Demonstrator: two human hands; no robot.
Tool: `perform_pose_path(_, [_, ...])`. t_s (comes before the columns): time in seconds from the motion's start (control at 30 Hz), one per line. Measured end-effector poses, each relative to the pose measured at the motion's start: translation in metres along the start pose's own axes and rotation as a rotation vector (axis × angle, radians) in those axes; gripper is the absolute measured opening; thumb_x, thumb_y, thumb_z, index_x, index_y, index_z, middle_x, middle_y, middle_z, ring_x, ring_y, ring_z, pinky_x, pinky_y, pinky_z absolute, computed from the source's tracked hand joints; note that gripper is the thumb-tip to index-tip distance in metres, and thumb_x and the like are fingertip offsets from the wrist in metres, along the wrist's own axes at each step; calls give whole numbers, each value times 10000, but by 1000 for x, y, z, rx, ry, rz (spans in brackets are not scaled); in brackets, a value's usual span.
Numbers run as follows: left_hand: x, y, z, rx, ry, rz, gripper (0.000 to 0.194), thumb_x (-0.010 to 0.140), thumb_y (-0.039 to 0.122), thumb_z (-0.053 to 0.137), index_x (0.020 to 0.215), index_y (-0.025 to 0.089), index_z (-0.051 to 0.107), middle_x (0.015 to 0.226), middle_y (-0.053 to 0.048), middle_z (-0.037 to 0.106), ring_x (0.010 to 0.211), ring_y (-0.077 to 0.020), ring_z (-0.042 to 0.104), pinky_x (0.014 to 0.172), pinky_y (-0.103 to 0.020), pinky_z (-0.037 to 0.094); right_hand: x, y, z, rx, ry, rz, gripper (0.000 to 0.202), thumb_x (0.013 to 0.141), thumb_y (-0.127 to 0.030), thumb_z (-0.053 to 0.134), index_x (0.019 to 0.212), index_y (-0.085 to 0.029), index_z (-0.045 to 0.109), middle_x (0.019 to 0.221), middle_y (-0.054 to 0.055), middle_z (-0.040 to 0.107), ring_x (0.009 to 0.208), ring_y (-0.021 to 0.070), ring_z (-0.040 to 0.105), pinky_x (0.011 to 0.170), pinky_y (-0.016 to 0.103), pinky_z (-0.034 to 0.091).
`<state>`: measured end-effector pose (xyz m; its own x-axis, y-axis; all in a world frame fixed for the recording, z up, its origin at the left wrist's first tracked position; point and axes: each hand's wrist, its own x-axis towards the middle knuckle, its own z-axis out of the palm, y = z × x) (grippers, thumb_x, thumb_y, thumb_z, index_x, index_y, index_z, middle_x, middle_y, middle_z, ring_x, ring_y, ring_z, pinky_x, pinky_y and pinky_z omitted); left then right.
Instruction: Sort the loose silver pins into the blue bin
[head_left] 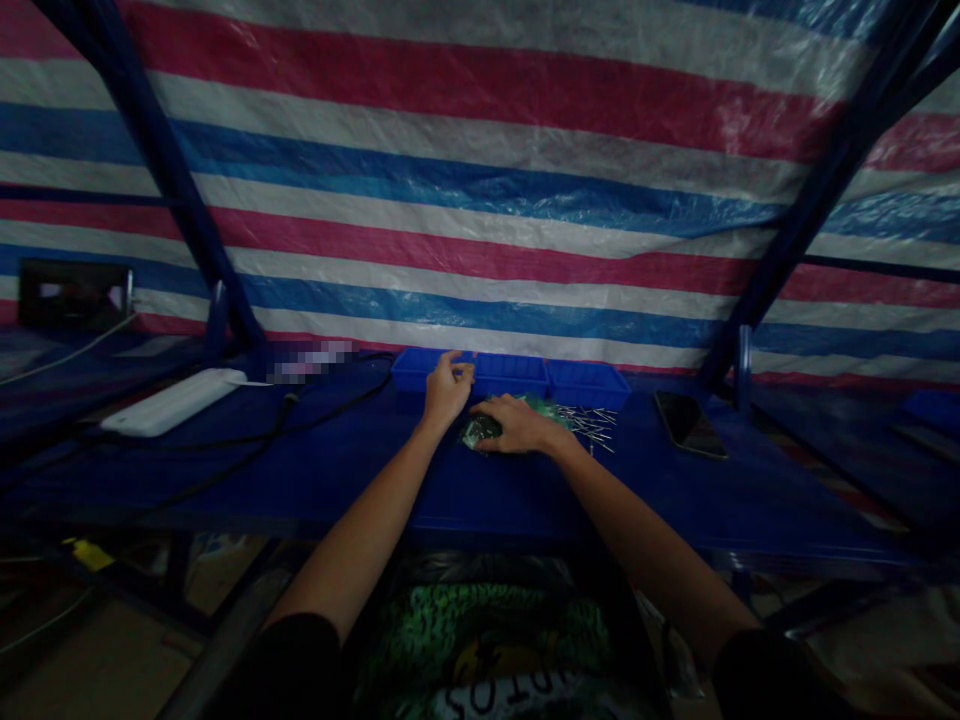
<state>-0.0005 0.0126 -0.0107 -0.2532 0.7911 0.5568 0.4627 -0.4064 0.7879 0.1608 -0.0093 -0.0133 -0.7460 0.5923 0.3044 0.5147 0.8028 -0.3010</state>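
My left hand (448, 388) is at the front edge of the left blue plastic bin (411, 372), its fingers bent in toward the thumb; anything between them is too small and dark to make out. Beside it, my right hand (519, 424) is closed over a dark, shiny clear plastic bag (480, 430) lying on the blue table (480, 500). What the bag contains is unclear. Just right of that hand, several thin silvery metal pins (594, 425) lie in a loose pile, with a greenish plastic piece (541, 405) at their left end.
Two more blue bins (514, 375) (589, 382) continue the row at the back. A phone (690, 424) lies to the right. On the left are a white power strip (176, 402), black cables (330, 408) and a dark screen (75, 295). Striped plastic sheeting (480, 230) hangs behind, between blue metal posts (176, 190).
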Motion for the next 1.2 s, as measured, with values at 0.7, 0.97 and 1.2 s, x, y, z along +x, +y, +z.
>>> perform_pose_path(0.7, [-19, 28, 6, 187, -195, 236, 347, 869, 394, 404, 750, 161, 632, 579, -1, 560, 567, -137, 516, 548, -241, 338, 7, 11, -17, 198, 836, 231, 32, 731, -192, 495, 737, -191, 526, 755, 34, 568, 759, 176, 509, 735, 302, 388])
perform_pose_path(0.97, [-17, 26, 6, 125, -249, 52, 544, 899, 473, 263, 562, 145, 537, 522, -10, 536, 543, -134, 507, 523, -242, 318, 9, 6, -7, 8, 596, 149, 95, 678, -118, 509, 699, -200, 552, 813, 46, 539, 846, 209, 463, 785, 333, 379])
perform_pose_path(1.2, [-17, 25, 6, 293, -196, 292, 283, 857, 320, 442, 735, 146, 628, 602, -6, 595, 561, -127, 517, 535, -231, 338, 7, 12, -7, 21, 525, 356, 179, 690, -245, 593, 865, -220, 624, 953, 69, 564, 1016, 262, 432, 857, 424, 352])
